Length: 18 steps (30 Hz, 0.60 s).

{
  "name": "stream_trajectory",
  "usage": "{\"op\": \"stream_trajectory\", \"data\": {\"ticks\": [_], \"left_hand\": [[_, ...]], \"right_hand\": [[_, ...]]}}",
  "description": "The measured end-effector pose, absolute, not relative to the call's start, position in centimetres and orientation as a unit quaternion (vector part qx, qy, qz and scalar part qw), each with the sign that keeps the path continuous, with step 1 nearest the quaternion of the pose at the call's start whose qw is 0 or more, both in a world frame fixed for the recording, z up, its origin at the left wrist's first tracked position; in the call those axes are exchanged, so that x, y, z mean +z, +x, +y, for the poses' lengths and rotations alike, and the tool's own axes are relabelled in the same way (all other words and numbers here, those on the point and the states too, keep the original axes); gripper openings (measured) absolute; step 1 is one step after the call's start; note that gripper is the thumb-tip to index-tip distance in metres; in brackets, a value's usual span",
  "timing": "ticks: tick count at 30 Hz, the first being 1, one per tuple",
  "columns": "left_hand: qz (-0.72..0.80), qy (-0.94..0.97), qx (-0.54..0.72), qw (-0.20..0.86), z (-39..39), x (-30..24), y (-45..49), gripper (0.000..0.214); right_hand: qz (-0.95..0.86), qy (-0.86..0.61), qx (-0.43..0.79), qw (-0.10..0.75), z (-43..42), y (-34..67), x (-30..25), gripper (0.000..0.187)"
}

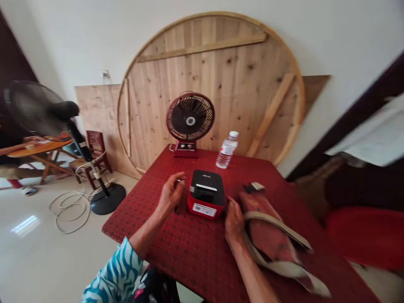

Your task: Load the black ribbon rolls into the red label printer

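A small red and black box-shaped appliance (206, 194) sits in the middle of a red patterned table (195, 252). My left hand (171, 193) hovers just left of it, fingers curled loosely and apart, holding nothing. On the appliance's right side rests my right hand (234, 221), close to its lower corner, with its fingers partly hidden. A red cloth bag with pale straps (271, 235) lies right beside that hand.
A red desk fan (190, 122) and a clear water bottle (227, 150) stand at the table's far edge, before a round wooden board (211, 80). A black standing fan (63, 126) with a coiled cord (71, 208) is on the floor left. A red stool (366, 233) is right.
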State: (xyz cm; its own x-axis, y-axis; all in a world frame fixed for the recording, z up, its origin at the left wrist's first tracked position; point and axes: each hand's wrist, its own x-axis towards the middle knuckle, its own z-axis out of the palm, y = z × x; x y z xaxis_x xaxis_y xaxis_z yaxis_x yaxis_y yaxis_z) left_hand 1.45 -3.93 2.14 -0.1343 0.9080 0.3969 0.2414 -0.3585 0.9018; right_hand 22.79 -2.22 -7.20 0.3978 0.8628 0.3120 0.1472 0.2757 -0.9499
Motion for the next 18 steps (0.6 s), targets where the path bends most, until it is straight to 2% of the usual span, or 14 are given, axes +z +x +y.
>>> {"op": "stream_trajectory", "data": {"ticks": [5, 12, 18], "left_hand": [[0.485, 0.596, 0.486, 0.416, -0.5, 0.9, 1.1, 0.038], [0.546, 0.591, 0.370, 0.464, -0.6, 2.6, 1.2, 0.038], [0.568, 0.523, 0.346, 0.533, -1.2, 3.7, 1.6, 0.039]], "right_hand": [[-0.462, -0.571, 0.268, 0.624, -2.1, 22.5, -6.7, 0.058], [-0.473, -0.561, 0.279, 0.619, -2.1, 22.6, -7.0, 0.056], [-0.488, -0.561, 0.294, 0.601, -2.4, 22.4, -6.3, 0.056]]}}
